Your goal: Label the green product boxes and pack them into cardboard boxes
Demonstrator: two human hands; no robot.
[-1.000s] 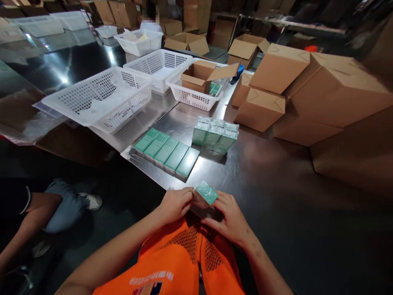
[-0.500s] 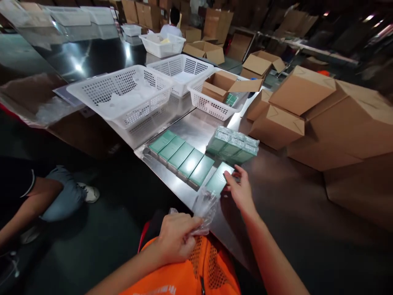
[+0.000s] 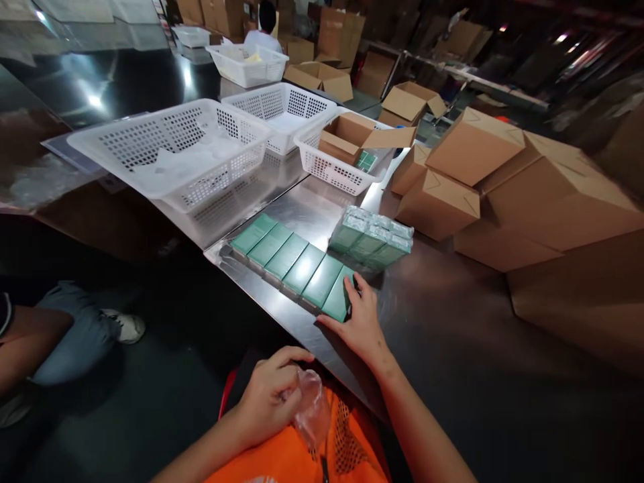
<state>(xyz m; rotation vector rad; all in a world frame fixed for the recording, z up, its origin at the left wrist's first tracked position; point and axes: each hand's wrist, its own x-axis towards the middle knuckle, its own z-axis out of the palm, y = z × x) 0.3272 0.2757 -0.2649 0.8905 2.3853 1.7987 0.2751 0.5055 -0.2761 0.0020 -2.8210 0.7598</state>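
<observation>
Right hand [image 3: 359,322] lies flat and open against the last green box [image 3: 336,302], with its fingers spread along the box's near end and side; it presses the box but does not grip it. This box lies on the steel bench [image 3: 433,302] as the sixth in a row of green boxes [image 3: 282,258], touching its neighbour. Left hand [image 3: 269,396] is closed near the orange vest [image 3: 302,456] – it holds a crumpled piece of clear wrap [image 3: 310,402]. I judge that the step in hand is to line up an unwrapped box with the row. Just behind the row stands a wrapped bundle of green boxes [image 3: 375,235]. The next move probably calls for dropping the wrap somewhere – perhaps in the white basket [image 3: 171,154] – and for a gentle push, so the row stays straight.
</observation>
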